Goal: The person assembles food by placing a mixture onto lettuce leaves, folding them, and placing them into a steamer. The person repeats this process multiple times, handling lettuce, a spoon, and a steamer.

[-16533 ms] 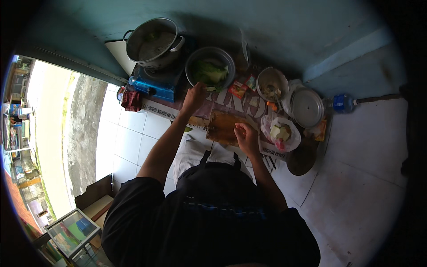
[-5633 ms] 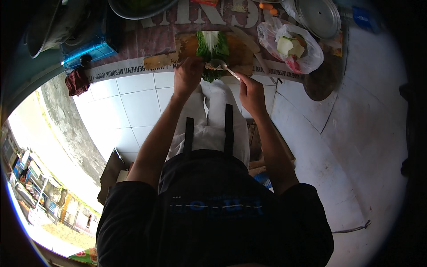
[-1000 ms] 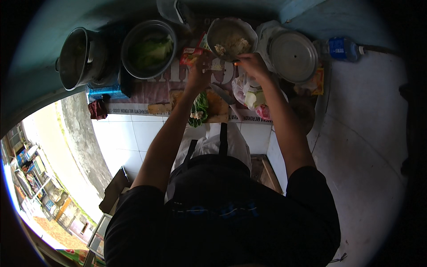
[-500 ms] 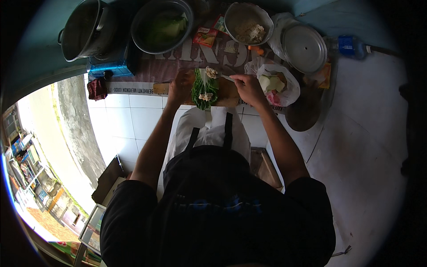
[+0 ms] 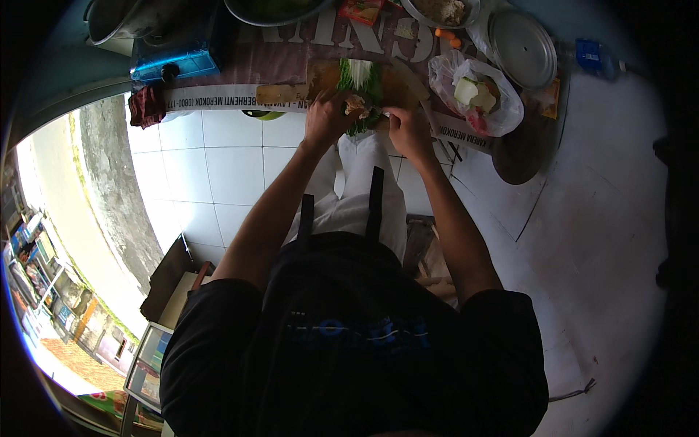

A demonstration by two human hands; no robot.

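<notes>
A cabbage leaf [image 5: 360, 75] with a white rib and dark green edges lies lengthwise on a wooden cutting board [image 5: 403, 89]. A lump of pale, minced-looking filling [image 5: 355, 105] rests on its near part. My left hand [image 5: 326, 118] is closed at the leaf's near left edge, its fingertips beside the filling. At the near right edge my right hand [image 5: 409, 132] pinches the leaf with bent fingers. Both hands partly cover the leaf's near end. I cannot make out a spoon in either hand.
A blue stove [image 5: 175, 60] with a pot stands at the far left. Far off are a basin [image 5: 280, 16], a bowl of filling [image 5: 444, 11] and carrot pieces [image 5: 448, 36]. To the right lie a plastic bag of vegetables [image 5: 480, 98], a metal lid [image 5: 523, 47] and a bottle [image 5: 593, 54].
My right hand has let go of the spoon with filling and moved to the leaf. My left hand has come over from beside the leaf to its near end. The view has shifted.
</notes>
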